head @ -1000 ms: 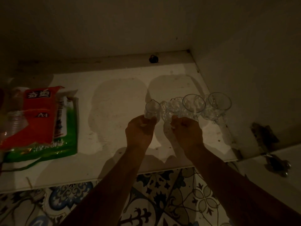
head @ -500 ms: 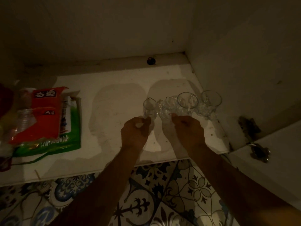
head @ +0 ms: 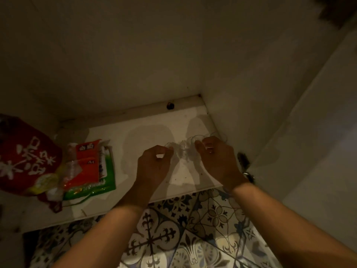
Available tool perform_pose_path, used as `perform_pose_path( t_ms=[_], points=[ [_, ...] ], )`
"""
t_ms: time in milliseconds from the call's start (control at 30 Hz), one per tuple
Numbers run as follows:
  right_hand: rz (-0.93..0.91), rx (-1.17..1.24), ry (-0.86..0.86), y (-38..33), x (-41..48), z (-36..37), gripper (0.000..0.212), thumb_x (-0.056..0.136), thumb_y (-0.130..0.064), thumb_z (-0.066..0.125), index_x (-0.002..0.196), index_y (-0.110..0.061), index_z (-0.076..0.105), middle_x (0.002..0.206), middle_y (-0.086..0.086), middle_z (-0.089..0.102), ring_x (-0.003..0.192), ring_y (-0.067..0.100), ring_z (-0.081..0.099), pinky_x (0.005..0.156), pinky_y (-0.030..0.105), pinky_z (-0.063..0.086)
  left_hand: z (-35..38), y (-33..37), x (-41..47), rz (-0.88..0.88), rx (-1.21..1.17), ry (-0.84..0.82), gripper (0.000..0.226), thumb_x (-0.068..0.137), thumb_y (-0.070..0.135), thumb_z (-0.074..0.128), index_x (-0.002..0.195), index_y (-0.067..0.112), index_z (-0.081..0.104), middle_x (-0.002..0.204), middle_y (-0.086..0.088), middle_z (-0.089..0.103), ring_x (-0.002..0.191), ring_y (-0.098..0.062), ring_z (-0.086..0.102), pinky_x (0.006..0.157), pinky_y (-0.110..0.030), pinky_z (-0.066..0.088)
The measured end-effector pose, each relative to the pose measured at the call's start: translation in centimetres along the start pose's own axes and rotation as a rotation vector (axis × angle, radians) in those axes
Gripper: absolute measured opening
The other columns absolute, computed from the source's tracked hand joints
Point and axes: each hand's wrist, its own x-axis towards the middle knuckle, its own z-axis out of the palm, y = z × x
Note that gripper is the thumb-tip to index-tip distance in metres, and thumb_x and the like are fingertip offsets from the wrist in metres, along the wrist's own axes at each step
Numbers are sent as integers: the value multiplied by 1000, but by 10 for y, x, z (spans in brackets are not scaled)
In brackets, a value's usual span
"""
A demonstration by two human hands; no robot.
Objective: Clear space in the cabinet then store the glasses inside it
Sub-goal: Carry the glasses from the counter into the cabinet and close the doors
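Several clear glasses (head: pixel 185 149) stand in a row on the white cabinet floor (head: pixel 146 136), close to the right wall. My left hand (head: pixel 154 163) curls around the leftmost glass of the row. My right hand (head: pixel 216 157) covers the right end and grips glasses there, hiding most of them. The light is dim, so the rims show only faintly.
A red and green food packet (head: pixel 90 167) lies flat on the left of the cabinet floor, with a big red bag (head: pixel 25 155) and crumpled plastic beside it. A dark hinge (head: pixel 244 167) sits on the right wall. Patterned floor tiles (head: pixel 173 238) lie below the cabinet's front edge.
The view has tilted up and pulled back. Both hands have stayed on the row of glasses; my right hand now covers more of its right end.
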Motion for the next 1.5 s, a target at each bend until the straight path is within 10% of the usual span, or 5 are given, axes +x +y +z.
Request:
perform_pose_path(
  t_ms=[167,300,633,867,1500],
  points=[
    [34,-81,-65,-64,-31,-73,37,98,-46,60,116,-15,68,113,7,74,103,23,68,78,19,41,-28,87,-45,42,100,-53,23,92,34,72,71,42,67,83,26,66,72,14,57,63,7,37],
    [43,-129,-70,-114,-59,-135,44,96,-52,59,124,-18,66,122,7,71,109,26,67,92,29,53,-47,160,-88,38,172,-79,15,92,37,70,77,38,69,101,7,76,96,-14,69,91,-24,53],
    [-79,-281,-112,-278,-144,-301,49,99,-49,55,128,-11,66,125,8,70,114,24,65,94,34,52,-147,352,-216,139,297,-139,24,96,50,59,98,32,74,77,27,61,71,14,56,54,-4,35],
    [-248,-269,-127,-428,-190,-376,47,98,-50,56,126,-14,66,120,5,70,112,22,65,92,33,51,-271,468,-274,202,274,37,32,96,50,58,101,25,76,96,11,73,86,3,65,74,-18,54],
    [-475,-97,-242,-696,-237,-306,47,96,-52,59,126,-17,66,109,-4,71,96,11,64,78,24,49,-559,523,-294,130,28,305,23,93,51,61,78,37,71,75,19,71,76,0,67,66,-21,54]
  ],
)
